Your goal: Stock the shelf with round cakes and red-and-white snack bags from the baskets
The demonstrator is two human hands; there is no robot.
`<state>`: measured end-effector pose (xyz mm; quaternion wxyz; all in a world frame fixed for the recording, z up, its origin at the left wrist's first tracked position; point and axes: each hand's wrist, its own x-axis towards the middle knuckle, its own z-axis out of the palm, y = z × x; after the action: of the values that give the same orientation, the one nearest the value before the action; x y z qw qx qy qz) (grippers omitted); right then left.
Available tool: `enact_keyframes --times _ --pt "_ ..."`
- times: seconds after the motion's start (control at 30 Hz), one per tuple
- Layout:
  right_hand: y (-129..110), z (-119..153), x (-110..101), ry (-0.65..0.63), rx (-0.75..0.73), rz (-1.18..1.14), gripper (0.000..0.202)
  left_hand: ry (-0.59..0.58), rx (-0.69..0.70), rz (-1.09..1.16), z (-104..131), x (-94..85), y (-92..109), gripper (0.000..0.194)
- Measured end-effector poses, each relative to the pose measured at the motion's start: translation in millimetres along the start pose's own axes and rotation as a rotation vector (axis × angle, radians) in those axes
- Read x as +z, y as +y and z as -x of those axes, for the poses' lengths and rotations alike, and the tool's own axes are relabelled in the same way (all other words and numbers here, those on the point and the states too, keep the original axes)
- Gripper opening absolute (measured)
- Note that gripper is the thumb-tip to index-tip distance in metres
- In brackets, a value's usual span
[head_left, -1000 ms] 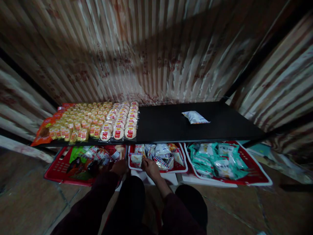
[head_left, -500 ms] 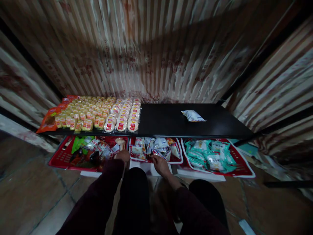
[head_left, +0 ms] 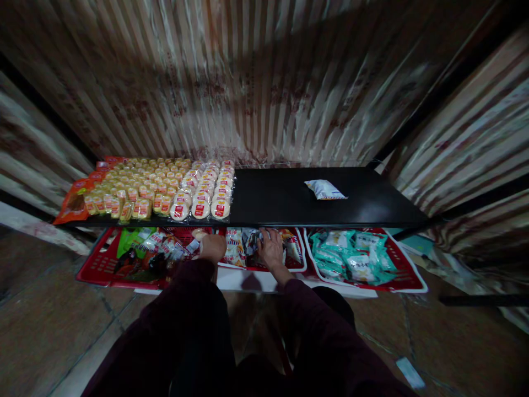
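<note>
My right hand reaches into the middle red basket, its fingers apart over the striped snack packets; whether it touches one is unclear. My left hand is at the gap between the left red basket and the middle one, fingers mostly hidden, near a pale round item. The left basket holds green, red and dark packets. A single white-blue packet lies on the right part of the black shelf.
Rows of white round wrapped cakes, small yellow cakes and orange packets fill the shelf's left part. The right basket holds teal packets. Dark frame bars slant at both sides.
My right hand has moved forward, deeper into the middle basket, and its fingers have spread. My left hand has moved slightly up and right. The view has shifted a little.
</note>
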<state>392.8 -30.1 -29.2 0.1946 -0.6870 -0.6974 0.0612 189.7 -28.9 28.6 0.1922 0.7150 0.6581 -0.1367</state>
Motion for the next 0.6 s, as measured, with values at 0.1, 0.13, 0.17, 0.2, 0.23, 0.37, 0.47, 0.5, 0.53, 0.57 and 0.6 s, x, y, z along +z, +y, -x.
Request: enact_keyframes --times 0.1,0.13,0.17,0.2,0.23,0.37,0.47,0.5,0.53,0.57,0.6 --pt "2.7 -4.9 2.2 -0.075 0.098 0.081 0.047 -0.005 0.03 0.003 -9.2 -3.8 34.2 0.051" --pt "3.2 -4.3 3.1 -0.11 0.115 0.09 0.047 -0.023 0.032 0.011 -12.1 -1.2 44.0 0.061" --pt "3.9 -2.8 3.8 -0.146 0.116 0.087 0.045 -0.065 0.011 0.056 -14.7 3.1 52.1 0.07" --pt "5.0 -0.4 4.3 -0.181 0.101 0.079 0.042 -0.097 -0.013 0.101 -17.1 8.5 58.1 0.073" --pt "6.6 2.7 4.7 -0.21 0.078 0.068 0.039 -0.112 -0.033 0.123 -19.2 14.5 62.2 0.073" --pt "20.3 14.2 3.8 -0.263 -0.076 0.002 0.035 -0.091 -0.016 0.11 -25.7 32.9 65.7 0.065" --pt "35.4 12.3 1.6 -0.224 -0.163 -0.067 0.04 0.081 -0.08 0.178 -31.2 34.1 66.7 0.055" --pt "40.1 9.1 1.1 -0.187 -0.152 -0.077 0.041 0.165 -0.113 0.202 -34.0 32.6 67.5 0.054" --pt "44.1 5.2 0.8 -0.141 -0.124 -0.076 0.042 0.234 -0.147 0.222 -37.5 30.5 68.4 0.054" --pt "47.4 0.9 0.9 -0.098 -0.087 -0.066 0.044 0.261 -0.18 0.247 -41.8 28.1 69.1 0.055" --pt "49.6 -3.1 1.3 -0.066 -0.054 -0.051 0.046 0.246 -0.211 0.276 -46.9 25.7 69.4 0.057"
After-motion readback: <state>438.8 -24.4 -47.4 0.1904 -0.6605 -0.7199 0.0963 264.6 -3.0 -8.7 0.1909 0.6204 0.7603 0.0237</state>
